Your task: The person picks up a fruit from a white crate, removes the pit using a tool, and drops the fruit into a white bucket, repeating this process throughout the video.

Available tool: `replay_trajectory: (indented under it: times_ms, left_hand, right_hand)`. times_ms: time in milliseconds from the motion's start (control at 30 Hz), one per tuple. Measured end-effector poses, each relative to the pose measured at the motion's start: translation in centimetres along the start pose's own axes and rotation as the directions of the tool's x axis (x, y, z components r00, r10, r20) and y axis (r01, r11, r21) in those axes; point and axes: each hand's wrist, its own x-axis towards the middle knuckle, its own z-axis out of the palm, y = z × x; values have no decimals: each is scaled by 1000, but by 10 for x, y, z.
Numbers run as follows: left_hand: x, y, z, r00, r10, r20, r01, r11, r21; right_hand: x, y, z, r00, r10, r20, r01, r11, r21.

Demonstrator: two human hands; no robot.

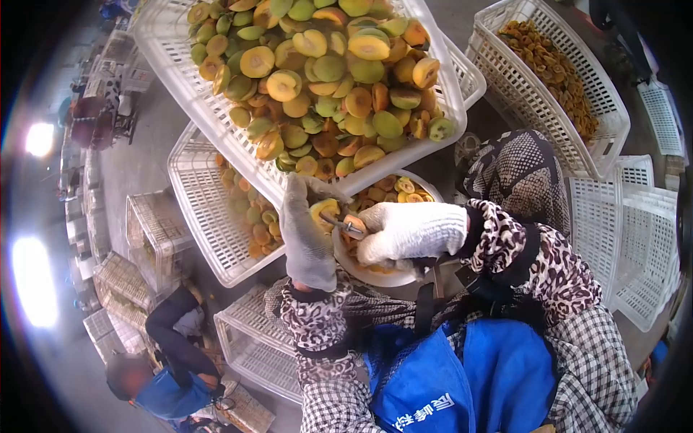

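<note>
My left hand (307, 234), in a greyish glove, is closed around a yellow peach half (325, 212). In a white knit glove, my right hand (417, 229) grips a small pitting knife (350, 226) whose metal tip meets the fruit's cut face. An orange bit shows beside the tool at my right fingers; I cannot make out whether it is fruit or handle. Both hands are above a white tub (386, 278) with cut fruit in it. Just beyond them, a white crate (198, 108) is heaped with green-skinned, yellow-fleshed peach halves (328, 68).
Under the heaped crate, another crate (189, 209) contains more fruit halves. A crate of orange-brown pieces (552, 72) stands at upper right, with stacked white crates (613, 238) below it. A person in blue (170, 393) sits at lower left near further crates (155, 234).
</note>
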Motion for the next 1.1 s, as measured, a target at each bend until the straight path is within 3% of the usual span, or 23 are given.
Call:
replay_trajectory:
  times_ms: [33,67,100,167,267,367,433,467,500,567,633,700,733,767,800,833,900,933,967,1000,1033,1067,1100]
  left_hand:
    - [2,2,1,985,-173,18,173,960,-220]
    - [4,3,3,940,-335,70,332,843,-423]
    - [3,2,7,939,-337,72,335,843,-422]
    - [-1,-4,17,990,-119,-80,88,946,-310]
    - [-2,-10,13,1000,-19,-20,16,988,-153]
    - [0,-17,13,999,-37,38,42,988,-146]
    - [2,-15,16,999,3,-35,-7,994,-110]
    - [2,-12,13,994,-102,27,106,964,-243]
    - [3,-9,11,974,-198,105,224,905,-363]
    - [5,-7,16,977,-200,75,214,910,-355]
    - [7,-9,15,979,-203,30,200,913,-356]
    - [12,-10,9,951,-258,174,310,766,-563]
    - [10,-8,9,937,-297,185,347,720,-601]
    - [9,-8,7,940,-294,173,337,721,-606]
    - [9,-10,5,899,-387,206,415,603,-681]
    - [9,-13,2,848,-467,249,476,468,-744]
    - [7,-25,-11,865,-403,298,477,480,-736]
    - [10,-32,-22,914,-406,8,313,692,-650]
    - [10,-32,-32,901,-331,-280,164,858,-487]
    - [0,-20,-45,965,-49,-257,-10,975,-223]
    - [16,-33,-63,860,-39,-509,30,999,-25]
    - [27,-43,-79,737,436,-516,-107,829,549]
    - [35,-47,-87,553,797,-244,-93,350,932]
  right_hand:
    - [-5,-16,0,924,352,149,-383,849,365]
    - [-6,-5,1,951,252,178,-308,823,478]
    - [-7,-2,2,951,253,177,-308,821,481]
    - [-6,-4,6,960,243,137,-279,834,476]
    - [-10,-2,7,960,266,92,-281,902,326]
    - [-8,11,4,964,258,69,-266,951,160]
    - [-6,10,1,968,245,52,-247,968,46]
    - [-13,-13,-7,887,421,188,-455,867,202]
    - [-12,-6,-6,890,417,186,-451,868,210]
    - [-9,2,-6,923,259,284,-369,805,465]
    - [-9,5,-3,930,308,199,-364,843,397]
    - [-5,16,-1,951,236,199,-305,821,484]
    - [1,15,-3,951,211,227,-282,895,345]
    - [1,13,-6,948,212,238,-285,898,336]
    - [0,9,-10,970,167,174,-157,985,-70]
    - [-1,3,-11,986,92,138,-16,883,-469]
    - [-10,23,-8,992,-71,105,117,835,-537]
    - [-17,19,-6,998,4,60,38,733,-679]
    - [-28,16,-7,998,68,0,-41,600,-799]
    - [-30,60,-20,995,97,-9,-45,375,-926]
    - [-27,121,-37,993,115,-34,-49,130,-990]
    - [-32,164,-53,999,-38,-32,-33,-23,-999]
    - [-36,188,-58,982,-189,-10,-43,-170,-985]
